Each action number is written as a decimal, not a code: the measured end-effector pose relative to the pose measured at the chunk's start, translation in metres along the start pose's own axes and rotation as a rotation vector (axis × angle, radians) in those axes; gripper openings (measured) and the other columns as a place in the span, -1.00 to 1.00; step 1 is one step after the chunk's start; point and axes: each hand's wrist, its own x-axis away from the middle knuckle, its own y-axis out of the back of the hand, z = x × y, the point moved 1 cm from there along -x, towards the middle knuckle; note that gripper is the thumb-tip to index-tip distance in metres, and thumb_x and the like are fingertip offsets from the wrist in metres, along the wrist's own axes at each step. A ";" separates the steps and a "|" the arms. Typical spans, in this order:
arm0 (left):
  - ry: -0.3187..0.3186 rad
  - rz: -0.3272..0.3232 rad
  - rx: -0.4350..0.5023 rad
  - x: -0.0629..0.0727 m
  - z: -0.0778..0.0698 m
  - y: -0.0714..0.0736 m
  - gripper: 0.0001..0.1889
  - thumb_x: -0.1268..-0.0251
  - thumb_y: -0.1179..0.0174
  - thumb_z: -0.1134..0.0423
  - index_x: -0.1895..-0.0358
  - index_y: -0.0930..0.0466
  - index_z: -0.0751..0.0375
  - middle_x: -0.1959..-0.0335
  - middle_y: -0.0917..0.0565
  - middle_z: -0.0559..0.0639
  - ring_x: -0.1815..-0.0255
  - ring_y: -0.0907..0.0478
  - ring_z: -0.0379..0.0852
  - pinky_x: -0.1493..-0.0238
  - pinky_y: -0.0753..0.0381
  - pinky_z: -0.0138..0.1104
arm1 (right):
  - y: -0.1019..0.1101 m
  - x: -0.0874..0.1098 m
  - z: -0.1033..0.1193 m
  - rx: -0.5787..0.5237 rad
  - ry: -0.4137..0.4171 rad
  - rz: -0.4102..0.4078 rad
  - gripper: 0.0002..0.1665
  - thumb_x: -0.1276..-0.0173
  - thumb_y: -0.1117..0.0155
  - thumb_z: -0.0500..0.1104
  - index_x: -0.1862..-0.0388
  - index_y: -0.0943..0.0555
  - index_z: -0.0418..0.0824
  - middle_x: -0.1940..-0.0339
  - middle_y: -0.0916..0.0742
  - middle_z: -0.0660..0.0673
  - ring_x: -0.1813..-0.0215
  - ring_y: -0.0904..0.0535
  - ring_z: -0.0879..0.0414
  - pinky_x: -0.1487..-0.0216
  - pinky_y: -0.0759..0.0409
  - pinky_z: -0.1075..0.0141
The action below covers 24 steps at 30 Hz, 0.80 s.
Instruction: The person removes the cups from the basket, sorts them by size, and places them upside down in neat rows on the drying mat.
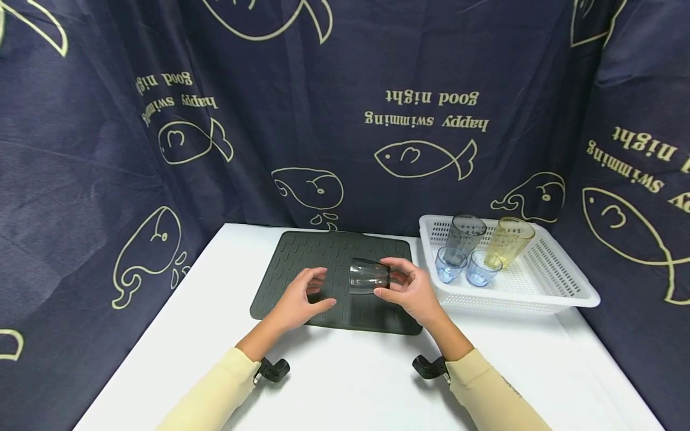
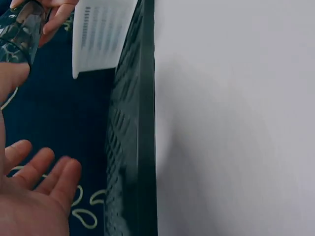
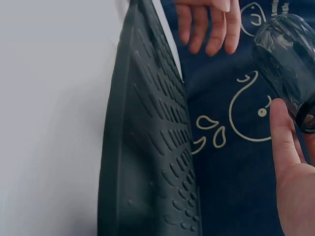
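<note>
A clear grey drinking glass [image 1: 369, 276] lies sideways in the air over the dark ribbed drying mat [image 1: 323, 251]. My right hand [image 1: 412, 290] grips it by one end, thumb on the near side and fingers on the far side. Its other end points left, toward my left hand [image 1: 302, 299]. That left hand hovers above the mat's front left part, fingers loosely bent, thumb apart, holding nothing. In the right wrist view the glass [image 3: 288, 64] sits beyond my fingers, its sides see-through. The left wrist view has the glass [image 2: 22, 32] at the upper left corner.
A white perforated basket [image 1: 560, 287] stands right of the mat. Inside are a grey tumbler [image 1: 465, 233], a yellow tumbler [image 1: 511, 239] and two small blue glasses [image 1: 483, 268]. Dark curtains with fish drawings [image 1: 426, 158] hang behind and beside the white table [image 1: 356, 383].
</note>
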 end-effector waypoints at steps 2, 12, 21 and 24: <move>0.028 -0.002 -0.052 0.002 0.004 0.007 -0.23 -0.28 -0.45 0.09 -0.49 -0.31 0.18 -0.34 -0.46 0.20 -0.38 -0.47 0.17 -0.41 -0.53 -0.04 | -0.003 -0.003 -0.002 -0.005 0.000 -0.008 -0.20 -0.07 -0.53 -0.52 -0.33 -0.45 -0.48 -0.15 -0.60 -0.12 -0.03 -0.66 0.19 0.00 -0.77 0.34; 0.162 -0.032 -0.307 0.019 0.030 0.037 -0.15 -0.28 -0.41 -0.07 -0.52 -0.28 0.25 -0.47 -0.34 0.25 -0.52 -0.27 0.31 -0.42 -0.41 0.23 | -0.014 -0.018 -0.014 0.025 -0.025 -0.070 -0.21 -0.09 -0.55 -0.47 -0.34 -0.49 -0.40 -0.19 -0.60 -0.23 -0.01 -0.67 0.21 0.04 -0.77 0.38; 0.273 0.002 -0.470 0.030 0.047 0.057 -0.01 -0.20 -0.42 -0.13 -0.54 -0.20 0.37 -0.49 -0.22 0.41 -0.51 -0.13 0.48 -0.42 -0.25 0.37 | -0.020 -0.034 -0.025 0.083 -0.019 -0.114 -0.23 -0.11 -0.58 -0.42 -0.33 -0.54 -0.32 -0.18 -0.63 -0.28 0.00 -0.67 0.17 0.02 -0.76 0.39; 0.312 0.033 -0.509 0.033 0.050 0.061 0.03 -0.21 -0.40 -0.18 -0.56 -0.15 0.40 -0.52 -0.16 0.46 -0.52 -0.09 0.53 -0.43 -0.19 0.41 | -0.022 -0.039 -0.027 0.089 -0.016 -0.119 -0.24 -0.11 -0.58 -0.41 -0.33 -0.54 -0.32 -0.20 -0.63 -0.30 -0.01 -0.66 0.16 0.03 -0.75 0.41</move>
